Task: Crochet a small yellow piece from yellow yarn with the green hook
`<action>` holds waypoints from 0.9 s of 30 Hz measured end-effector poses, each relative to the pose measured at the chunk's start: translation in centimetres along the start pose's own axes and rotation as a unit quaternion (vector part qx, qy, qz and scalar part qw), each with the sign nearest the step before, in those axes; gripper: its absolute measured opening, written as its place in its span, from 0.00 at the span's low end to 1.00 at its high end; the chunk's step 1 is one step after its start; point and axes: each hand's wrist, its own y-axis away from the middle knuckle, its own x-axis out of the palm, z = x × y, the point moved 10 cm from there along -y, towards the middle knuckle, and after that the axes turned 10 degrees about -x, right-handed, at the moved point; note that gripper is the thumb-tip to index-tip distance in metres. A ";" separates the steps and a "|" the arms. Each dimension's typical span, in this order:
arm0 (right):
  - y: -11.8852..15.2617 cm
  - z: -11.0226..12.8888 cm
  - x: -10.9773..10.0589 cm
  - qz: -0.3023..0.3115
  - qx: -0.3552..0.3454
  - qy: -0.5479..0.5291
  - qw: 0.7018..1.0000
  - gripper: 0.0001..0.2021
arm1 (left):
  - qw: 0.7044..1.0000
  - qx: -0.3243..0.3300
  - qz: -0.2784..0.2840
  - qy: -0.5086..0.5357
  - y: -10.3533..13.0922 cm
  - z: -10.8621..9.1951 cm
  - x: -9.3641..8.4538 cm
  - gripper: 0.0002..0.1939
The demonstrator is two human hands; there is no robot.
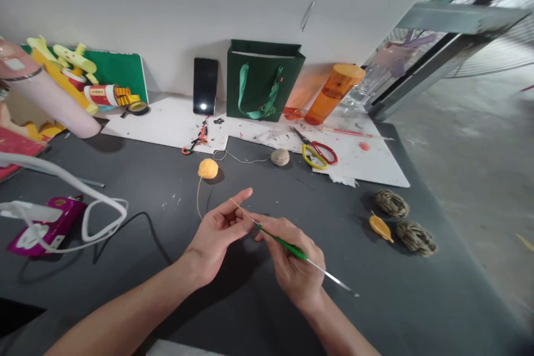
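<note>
A yellow yarn ball (pixel 208 169) sits just beyond the left hand (pixel 216 242), which, half open, holds a thin yarn strand (pixel 241 208) across its fingers; close beside it, the right hand (pixel 297 271) curls around a green-handled hook (pixel 295 250), grey yarn bundles (pixel 416 238) lying well to its right.

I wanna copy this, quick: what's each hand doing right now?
Left hand: closed lightly, holding yellow yarn, index finger stretched out.
Right hand: closed, holding the green hook.
</note>
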 end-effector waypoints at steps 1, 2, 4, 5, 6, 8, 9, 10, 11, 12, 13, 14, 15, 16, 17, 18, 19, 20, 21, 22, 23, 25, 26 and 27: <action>-0.1 0.3 0.0 0.003 -0.021 0.017 1.000 0.18 | 1.000 -0.008 0.001 0.010 0.0 0.1 0.0 0.29; -0.2 0.6 0.1 0.002 -0.036 0.030 0.999 0.19 | 1.000 -0.018 0.004 0.022 0.0 0.2 0.1 0.29; -0.2 0.6 0.1 -0.009 -0.031 0.027 0.999 0.18 | 0.998 -0.041 0.015 0.048 -0.1 0.6 0.3 0.29; -0.2 0.2 0.1 -0.022 -0.008 0.006 1.000 0.17 | 0.997 -0.052 0.021 0.059 -0.1 0.8 0.4 0.30; 0.0 -0.4 0.0 -0.038 0.024 -0.024 0.999 0.16 | 0.995 -0.062 0.027 0.068 -0.1 0.9 0.5 0.30; 0.7 -1.8 0.1 -0.073 0.095 -0.093 0.988 0.12 | 0.993 -0.075 0.040 0.081 -0.1 1.2 0.7 0.30; 1.0 -2.4 0.1 -0.090 0.126 -0.124 0.980 0.10 | 0.992 -0.078 0.045 0.086 -0.1 1.3 0.8 0.30; 1.5 -3.0 0.1 -0.104 0.152 -0.146 0.972 0.08 | 0.992 -0.079 0.051 0.088 -0.1 1.3 1.0 0.30; 1.8 -3.5 0.2 -0.113 0.174 -0.157 0.965 0.06 | 0.991 -0.079 0.055 0.089 -0.1 1.3 1.1 0.30; 2.1 -3.8 0.2 -0.119 0.191 -0.161 0.961 0.04 | 0.991 -0.077 0.060 0.088 0.0 1.3 1.2 0.30; 2.4 -4.1 0.1 -0.120 0.205 -0.160 0.958 0.03 | 0.991 -0.077 0.064 0.086 0.0 1.3 1.3 0.29; 2.6 -4.3 0.1 -0.120 0.213 -0.156 0.957 0.03 | 0.991 -0.078 0.068 0.084 0.0 1.3 1.4 0.29; 2.6 -4.3 -0.1 -0.118 0.214 -0.150 0.958 0.03 | 0.991 -0.080 0.071 0.081 0.0 1.3 1.5 0.29; 2.6 -4.2 -0.2 -0.116 0.212 -0.141 0.960 0.03 | 0.991 -0.082 0.072 0.078 0.1 1.3 1.5 0.29; 2.5 -4.0 -0.4 -0.114 0.204 -0.128 0.964 0.03 | 0.991 -0.083 0.071 0.076 0.1 1.4 1.4 0.29; 2.3 -3.7 -0.6 -0.109 0.196 -0.111 0.968 0.03 | 0.991 -0.085 0.067 0.073 0.0 1.4 1.3 0.30; 2.1 -3.4 -0.7 -0.104 0.186 -0.089 0.973 0.03 | 0.992 -0.087 0.061 0.071 0.0 1.5 1.2 0.31; 1.9 -3.1 -0.9 -0.099 0.177 -0.066 0.977 0.03 | 0.992 -0.089 0.057 0.069 0.0 1.6 1.1 0.31; 1.7 -2.9 -1.0 -0.093 0.170 -0.046 0.980 0.03 | 0.992 -0.089 0.055 0.070 0.0 1.6 1.0 0.31; 1.6 -2.7 -1.1 -0.089 0.162 -0.031 0.982 0.04 | 0.992 -0.089 0.054 0.072 0.0 1.6 1.0 0.31; 1.4 -2.5 -1.1 -0.086 0.157 -0.024 0.984 0.04 | 0.992 -0.089 0.056 0.075 0.0 1.6 1.0 0.31; 1.2 -2.3 -1.0 -0.082 0.151 -0.027 0.985 0.05 | 0.991 -0.085 0.066 0.083 0.0 1.4 1.2 0.29; 1.1 -2.3 -1.0 -0.081 0.152 -0.033 0.985 0.05 | 0.990 -0.084 0.071 0.086 0.1 1.4 1.3 0.29; 1.0 -2.3 -0.9 -0.080 0.155 -0.041 0.984 0.05 | 0.990 -0.085 0.076 0.086 0.1 1.3 1.5 0.28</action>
